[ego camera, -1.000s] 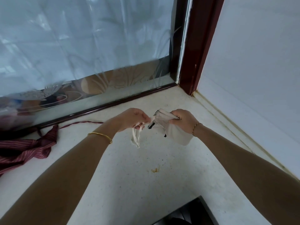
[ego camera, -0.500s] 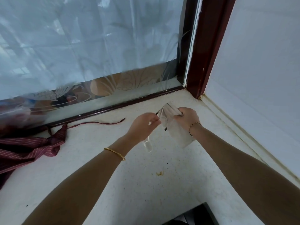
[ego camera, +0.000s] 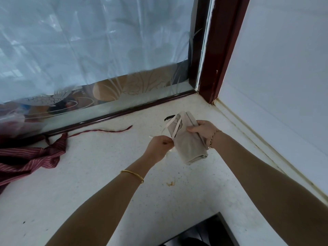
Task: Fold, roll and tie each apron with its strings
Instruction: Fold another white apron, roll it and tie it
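Pale counter (ego camera: 88, 183); a striped maroon apron (ego camera: 26, 162) lies loose at nine o'clock. Near centre the right hand (ego camera: 201, 129) grips the rolled beige apron (ego camera: 190, 148); the left hand (ego camera: 158, 146) pinches its string (ego camera: 175, 129), newly pulled across the roll, so tying seems underway.

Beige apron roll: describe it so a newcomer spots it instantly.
Find the dark red window post at the white counter's far right corner. Just in front, the right hand grips a rolled beige apron. Unlike the striped maroon apron lying loose at left, it's pale and rolled.
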`<state>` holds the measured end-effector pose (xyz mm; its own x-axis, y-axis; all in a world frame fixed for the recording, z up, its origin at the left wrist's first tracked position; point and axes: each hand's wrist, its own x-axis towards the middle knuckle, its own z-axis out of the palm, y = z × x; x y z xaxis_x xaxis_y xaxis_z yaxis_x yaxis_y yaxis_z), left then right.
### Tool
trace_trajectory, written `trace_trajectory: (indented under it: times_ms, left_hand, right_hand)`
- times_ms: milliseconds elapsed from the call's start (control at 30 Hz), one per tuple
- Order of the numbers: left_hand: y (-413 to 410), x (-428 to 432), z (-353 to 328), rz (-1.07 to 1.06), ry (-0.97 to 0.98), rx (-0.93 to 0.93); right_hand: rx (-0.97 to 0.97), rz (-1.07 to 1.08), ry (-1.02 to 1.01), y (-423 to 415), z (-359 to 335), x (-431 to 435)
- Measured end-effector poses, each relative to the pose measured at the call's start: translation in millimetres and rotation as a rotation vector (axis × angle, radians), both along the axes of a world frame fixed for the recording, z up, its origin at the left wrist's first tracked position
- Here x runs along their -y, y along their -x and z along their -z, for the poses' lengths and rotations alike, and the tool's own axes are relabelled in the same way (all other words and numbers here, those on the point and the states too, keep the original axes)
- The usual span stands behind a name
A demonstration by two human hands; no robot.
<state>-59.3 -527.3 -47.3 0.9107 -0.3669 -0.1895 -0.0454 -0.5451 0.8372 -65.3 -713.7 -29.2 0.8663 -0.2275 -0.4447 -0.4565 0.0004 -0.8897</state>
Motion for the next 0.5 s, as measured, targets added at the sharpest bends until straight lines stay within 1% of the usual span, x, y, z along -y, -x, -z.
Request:
trace_trajectory:
  times_ms: [100, 233, 300, 400, 433, 500]
  left_hand:
    - [4, 2, 1, -0.057, 0.138, -0.146]
    - [7, 7, -2, -0.204, 0.386, -0.379]
    - [9, 10, -7, -0.246, 0.475, -0.451]
    - [8, 10, -13, -0.295, 0.669, -0.616]
    - [8, 10, -15, -0.296, 0.713, -0.649]
    - [8, 11, -13, -0.266, 0.694, -0.612]
  right_hand:
    - [-0.037, -0.007, -0.045, 4, 5, 2]
    - [-0.038, -0.003, -0.071, 7, 9, -2]
    - [-0.011, 0.008, -0.04, 8, 8, -6]
    - [0.029, 0.016, 0.023, 10, 6, -11]
    - [0.036, 0.004, 0.027, 10, 6, -14]
    - [0.034, -0.036, 0.039, 11, 6, -21]
